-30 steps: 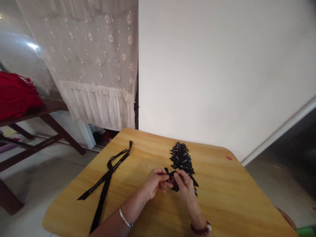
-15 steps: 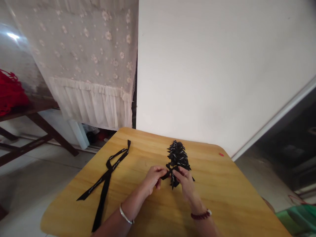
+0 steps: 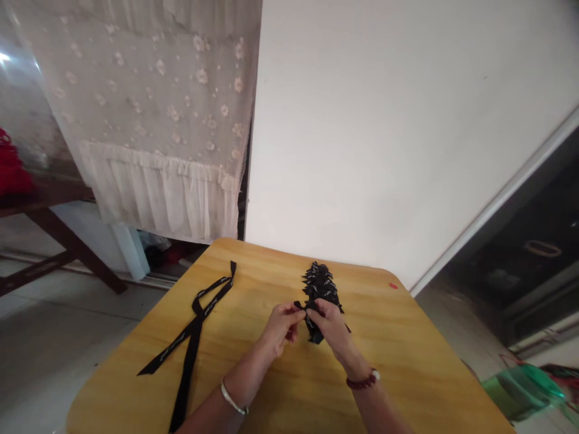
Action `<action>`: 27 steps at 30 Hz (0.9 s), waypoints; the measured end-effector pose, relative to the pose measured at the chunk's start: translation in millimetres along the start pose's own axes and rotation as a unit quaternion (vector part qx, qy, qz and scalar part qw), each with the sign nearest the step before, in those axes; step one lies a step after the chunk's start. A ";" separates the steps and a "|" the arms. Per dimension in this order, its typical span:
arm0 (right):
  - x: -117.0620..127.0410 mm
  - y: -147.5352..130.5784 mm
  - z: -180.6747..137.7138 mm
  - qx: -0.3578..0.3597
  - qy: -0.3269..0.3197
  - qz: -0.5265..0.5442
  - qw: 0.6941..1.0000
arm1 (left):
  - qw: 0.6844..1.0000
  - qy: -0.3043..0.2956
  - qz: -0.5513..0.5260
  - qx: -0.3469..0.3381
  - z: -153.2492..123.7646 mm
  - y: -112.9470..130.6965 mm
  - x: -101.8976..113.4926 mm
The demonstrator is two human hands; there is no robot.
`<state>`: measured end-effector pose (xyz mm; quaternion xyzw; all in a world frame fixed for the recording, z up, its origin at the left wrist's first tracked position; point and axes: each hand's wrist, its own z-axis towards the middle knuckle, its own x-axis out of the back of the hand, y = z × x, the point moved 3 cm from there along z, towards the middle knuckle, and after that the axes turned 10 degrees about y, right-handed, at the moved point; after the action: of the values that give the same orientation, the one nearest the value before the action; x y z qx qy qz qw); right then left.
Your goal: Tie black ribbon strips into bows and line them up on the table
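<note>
The upper right of the frame is filled by a white wall panel (image 3: 384, 132), and the lower middle is taken up by a light wooden table (image 3: 398, 349). At upper left, a lace curtain (image 3: 158, 108) is hung; dark wooden furniture (image 3: 58, 232) is seen at the left edge, with red fabric (image 3: 13, 172) laid on it. A long black ribbon (image 3: 187, 367), printed with white marks, is spread, looped and crossed over itself, on the table's left part. Just below the frame's centre, a row of black ribbon bows (image 3: 319, 282) is laid out. At its near end, a black ribbon piece (image 3: 313, 330) is pinched by both hands: one edge is clamped between thumb and fingers of the left hand (image 3: 281, 325), the other between those of the right hand (image 3: 331, 324). A dark red beaded bracelet (image 3: 360, 383) is worn on the right wrist, a thinner silvery bangle (image 3: 231, 400) on the left.
</note>
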<state>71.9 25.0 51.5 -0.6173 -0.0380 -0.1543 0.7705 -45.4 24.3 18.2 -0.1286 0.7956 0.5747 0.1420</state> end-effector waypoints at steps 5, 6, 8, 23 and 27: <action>-0.9 -2.7 -6.7 -0.025 0.038 -0.009 0.999 | 0.997 0.040 -0.059 -0.010 6.4 -2.9 2.6; -1.4 -1.7 -8.6 -0.029 0.030 -0.008 0.999 | 0.996 0.039 -0.073 -0.015 6.9 -2.6 2.8; -2.9 1.6 -11.2 -0.035 0.004 -0.005 0.999 | 0.995 0.026 -0.090 -0.018 6.5 -1.5 2.1; -6.6 5.5 -15.5 -0.026 -0.001 0.020 0.999 | 0.994 0.029 -0.105 0.015 4.0 -5.5 -1.5; -7.7 5.6 -14.1 0.008 0.016 -0.020 1.000 | 0.993 0.033 -0.115 0.021 5.9 -7.9 -1.4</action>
<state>64.3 14.0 41.0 -0.6074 -0.0394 -0.1794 0.7729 -40.7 27.5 10.0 -0.2352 0.7919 0.5330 0.1831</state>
